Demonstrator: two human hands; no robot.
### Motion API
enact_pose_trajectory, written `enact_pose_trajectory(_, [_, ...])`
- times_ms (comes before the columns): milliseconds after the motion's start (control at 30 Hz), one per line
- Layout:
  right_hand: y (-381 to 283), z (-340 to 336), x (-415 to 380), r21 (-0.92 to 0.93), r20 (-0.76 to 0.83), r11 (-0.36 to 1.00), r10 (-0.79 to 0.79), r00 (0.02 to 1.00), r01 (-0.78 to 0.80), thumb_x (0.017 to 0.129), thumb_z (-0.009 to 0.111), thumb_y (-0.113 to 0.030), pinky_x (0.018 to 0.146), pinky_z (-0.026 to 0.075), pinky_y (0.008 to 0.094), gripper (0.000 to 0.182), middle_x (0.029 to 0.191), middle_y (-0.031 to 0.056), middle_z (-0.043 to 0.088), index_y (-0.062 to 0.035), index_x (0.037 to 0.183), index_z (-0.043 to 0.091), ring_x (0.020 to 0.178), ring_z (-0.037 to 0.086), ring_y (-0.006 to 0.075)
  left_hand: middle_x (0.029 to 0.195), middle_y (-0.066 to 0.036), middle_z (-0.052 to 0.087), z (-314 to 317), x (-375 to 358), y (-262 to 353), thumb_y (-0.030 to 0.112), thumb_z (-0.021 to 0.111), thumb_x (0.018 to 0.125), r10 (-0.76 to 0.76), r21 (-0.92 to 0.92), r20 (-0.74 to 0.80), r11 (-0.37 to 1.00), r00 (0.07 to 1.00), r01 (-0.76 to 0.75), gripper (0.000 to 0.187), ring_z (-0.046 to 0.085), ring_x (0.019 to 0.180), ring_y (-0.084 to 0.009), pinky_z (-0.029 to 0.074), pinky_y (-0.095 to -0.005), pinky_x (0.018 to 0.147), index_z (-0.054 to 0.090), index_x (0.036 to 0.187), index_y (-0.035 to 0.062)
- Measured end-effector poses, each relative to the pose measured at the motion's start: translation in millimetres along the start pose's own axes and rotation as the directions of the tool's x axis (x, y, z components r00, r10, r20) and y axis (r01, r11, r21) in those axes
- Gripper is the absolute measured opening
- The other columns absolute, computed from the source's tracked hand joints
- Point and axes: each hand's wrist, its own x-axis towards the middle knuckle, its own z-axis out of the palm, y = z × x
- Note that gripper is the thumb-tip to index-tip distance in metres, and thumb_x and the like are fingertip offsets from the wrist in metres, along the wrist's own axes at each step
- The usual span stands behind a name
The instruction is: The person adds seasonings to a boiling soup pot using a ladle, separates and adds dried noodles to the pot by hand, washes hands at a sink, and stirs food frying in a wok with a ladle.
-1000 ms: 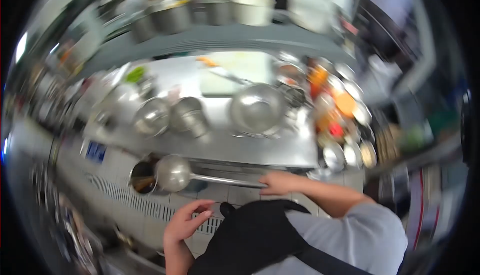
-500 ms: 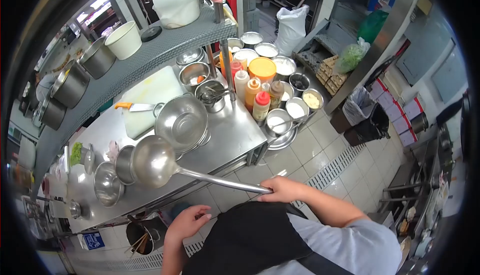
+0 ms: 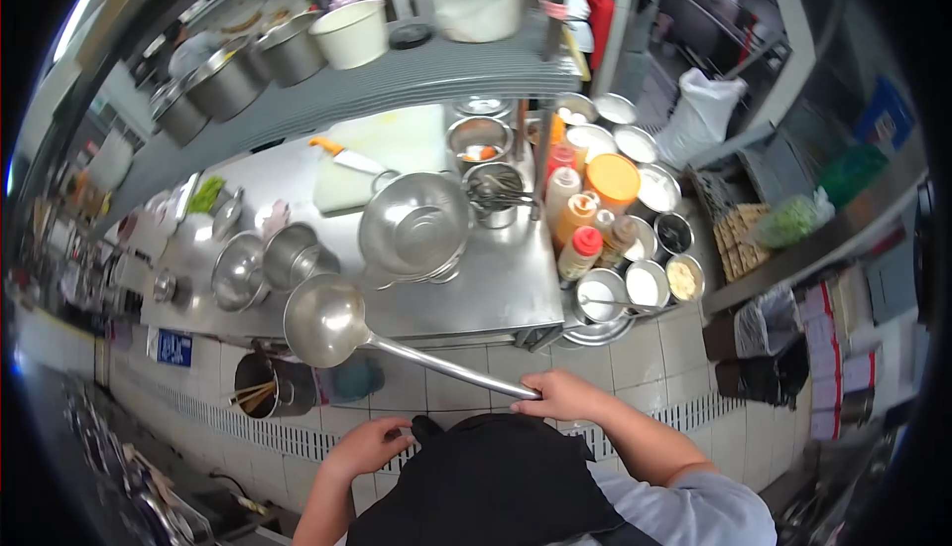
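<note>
A large metal ladle reaches out to the left from my right hand, whose fingers are wrapped round the end of its long handle. The ladle's bowl appears over the front edge of the steel table, close to a steel pot. Low in front of my apron, my left hand hangs with loosely bent fingers and holds nothing. Beyond the ladle stand a metal colander and a steel bowl. A knife with an orange handle lies at the edge of a white cutting board.
Squeeze bottles and several tubs of ingredients crowd the table's right end. Pots line the shelf above. On the floor, a dark bucket holds wooden sticks. A bin stands at the right.
The view has swung, so the table and its contents sit further right and more level. The ladle stays in my right hand; my left hand remains low and free.
</note>
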Motion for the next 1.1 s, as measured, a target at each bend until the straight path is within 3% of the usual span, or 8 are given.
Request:
enact_pose_trajectory(133, [-42,12,42,-0.072,0.08,0.993,-0.086,0.993,0.091,0.087,0.065,-0.044,0.062,0.047,0.0432,0.04,0.072,0.0155,0.063,-0.0048,0.087,0.063,0.069,0.062,0.0347,0.091,-0.01,0.069,6,-25,-49,0.03,0.065,0.091,-0.003,-0.301,-0.219,0.952,0.976,-0.064,0.041,0.065,0.082,-0.0197,0.052,-0.0318,0.075,0.062,0.121,0.003])
enact_pose_trajectory(267, [-83,60,87,-0.12,0.127,0.981,-0.137,0.982,0.152,0.088,0.063,-0.043,0.066,0.047,0.0427,0.04,0.076,0.0167,0.063,-0.0029,0.09,0.063,0.072,0.062,0.0327,0.096,-0.009,0.068,-3,-31,-63,0.029,0.064,0.093,0.09,-0.421,-0.245,0.887,0.965,-0.189,0.04,0.064,0.085,-0.0175,0.051,-0.0309,0.077,0.06,0.123,0.0031])
enact_pose_trajectory(500, [-128,81,110,0.059,0.074,0.987,-0.155,0.985,0.151,0.089,0.064,-0.041,0.066,0.046,0.0405,0.04,0.073,0.0165,0.06,-0.0009,0.088,0.061,0.068,0.059,0.0274,0.104,-0.009,0.066,-63,-38,-67,0.025,0.065,0.093,0.279,-0.311,-0.028,0.91,0.96,-0.274,0.04,0.062,0.097,-0.0171,0.049,-0.0318,0.084,0.058,0.127,0.0037])
enact_pose_trajectory(767, [-91,-11,5,0.283,-0.127,0.9,0.377,0.918,-0.331,0.087,0.069,-0.032,0.058,0.044,0.0323,0.034,0.063,0.0043,0.053,-0.0007,0.081,0.059,0.063,0.052,0.0126,0.092,-0.006,0.068,-169,-8,27,0.015,0.066,0.091,0.635,-0.213,0.08,0.764,0.768,-0.609,0.027,0.063,0.087,-0.0145,0.05,-0.0302,0.079,0.065,0.114,0.0022])
enact_pose_trajectory(900, [-59,-43,-70,0.264,-0.288,0.882,0.458,0.841,-0.391,0.086,0.07,-0.03,0.055,0.041,0.0307,0.033,0.062,0.0018,0.052,-0.0006,0.076,0.059,0.06,0.048,0.0112,0.089,-0.007,0.069,-207,97,89,0.024,0.067,0.089,0.516,-0.052,-0.083,0.852,0.852,-0.521,0.025,0.062,0.079,-0.014,0.05,-0.03,0.074,0.068,0.104,0.0032])
enact_pose_trajectory(1000, [-36,-39,-118,0.446,-0.258,0.753,0.626,0.736,-0.483,0.085,0.072,-0.03,0.05,0.039,0.0293,0.033,0.058,-0.0001,0.049,-0.0019,0.074,0.058,0.055,0.045,0.0088,0.089,-0.007,0.07,-222,222,160,0.026,0.064,0.091,0.515,0.205,-0.189,0.854,0.836,-0.479,0.028,0.064,0.084,-0.0145,0.05,-0.0297,0.075,0.067,0.106,0.0021])
enact_pose_trajectory(1067, [-28,-28,-144,0.564,-0.226,0.66,0.702,0.676,-0.496,0.084,0.073,-0.028,0.046,0.037,0.0279,0.032,0.056,-0.0017,0.048,-0.0024,0.073,0.057,0.051,0.044,0.0072,0.104,-0.014,0.068,-220,325,190,0.029,0.064,0.09,0.719,0.424,-0.315,0.691,0.62,-0.586,0.034,0.064,0.094,-0.0253,0.049,-0.0361,0.084,0.065,0.113,0.0036])
enact_pose_trajectory(1100, [-23,-20,-154,0.621,-0.234,0.634,0.711,0.663,-0.461,0.084,0.074,-0.025,0.044,0.035,0.027,0.031,0.055,-0.0025,0.049,-0.0027,0.072,0.057,0.049,0.043,0.0064,0.108,-0.015,0.068,-218,380,206,0.032,0.065,0.088,0.638,0.536,-0.351,0.737,0.686,-0.412,0.04,0.064,0.096,-0.0262,0.049,-0.0369,0.084,0.063,0.117,0.0051])
